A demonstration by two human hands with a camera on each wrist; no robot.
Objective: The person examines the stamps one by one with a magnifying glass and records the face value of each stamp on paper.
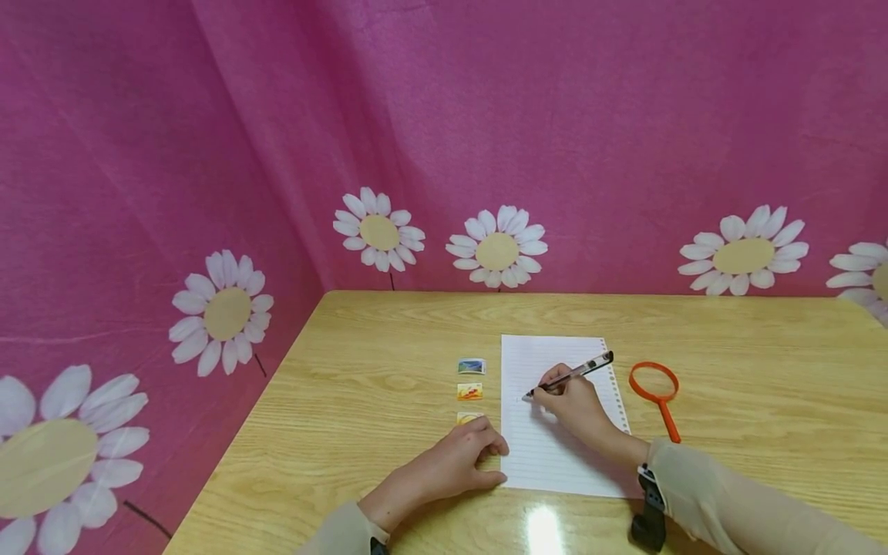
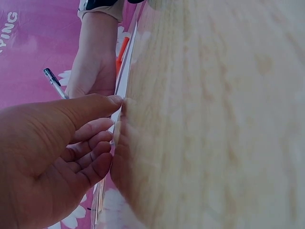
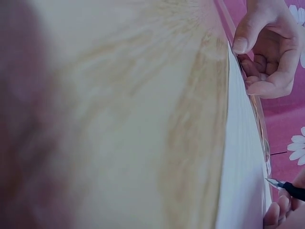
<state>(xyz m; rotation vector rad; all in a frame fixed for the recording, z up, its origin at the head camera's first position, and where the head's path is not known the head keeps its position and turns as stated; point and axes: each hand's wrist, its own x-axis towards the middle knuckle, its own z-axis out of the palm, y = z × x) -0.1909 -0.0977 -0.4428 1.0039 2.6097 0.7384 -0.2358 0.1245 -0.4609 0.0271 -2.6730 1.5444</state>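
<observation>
The pen (image 1: 574, 374) is slim, with a pale, seemingly see-through barrel, dark patches toward its upper end, a black grip and, in the right wrist view, a silvery cone-shaped point. The right hand (image 1: 576, 401) pinches it near the grip, above the left half of a sheet of paper (image 1: 555, 466), the pen slanting up to the right and its tip at the page. The paper is white, ruled with fine lines, with a row of punched holes down its right edge; it lies flat on the wood-grained table (image 1: 375, 362).

The left hand (image 1: 465, 459) rests at the paper's left edge, thumb stretched out and fingers loosely bent, thumb tip and fingertips apart.

Three small cards stand in a column left of the paper: a blue-and-green one (image 1: 472, 366), a yellow one with red (image 1: 469, 391), and another yellow one (image 1: 469, 418) partly covered by the left hand. Their print is too small to read. To the right of the paper lies an orange-red magnifying glass (image 1: 669, 420).

In the left wrist view, white capitals reading "PING" show at the edge of the pink cloth (image 2: 38, 43). Markings on the barrel are illegible, and any handwriting on the page is too faint to make out.
</observation>
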